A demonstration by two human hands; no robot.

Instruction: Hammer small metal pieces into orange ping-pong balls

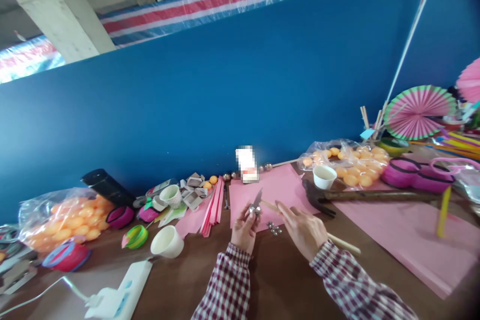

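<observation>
My left hand is closed round a small cluster of shiny silver balls, held up over the front edge of the pink paper. A pointed grey piece rises just above the cluster. To the right, my right hand grips a thin wooden stick, whose front end reaches toward the silver balls. Between the hands, a second silver cluster lies on the brown table.
White cups and a power strip stand left. Bags of orange balls lie on both sides. A hammer lies right, near purple cases. A blue wall closes off the back.
</observation>
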